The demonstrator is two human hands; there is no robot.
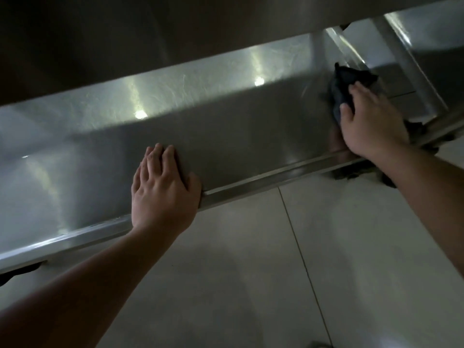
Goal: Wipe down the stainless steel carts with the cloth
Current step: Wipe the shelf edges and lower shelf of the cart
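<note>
We see our right hand (371, 124) at the right of the frame pressing a dark cloth (347, 89) flat against the steel cart (226, 116) shelf, fingers spread over it rather than clenched. Our left hand (163, 189), lower centre, lies released, its thumb hooked over the shelf's front edge above the pale tiled floor (301, 272)

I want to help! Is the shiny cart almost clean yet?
Hard to judge what's done. Right now the right hand presses the dark cloth at the shelf's far right end, while the left hand rests flat. The long stretch between them looks left.
</note>
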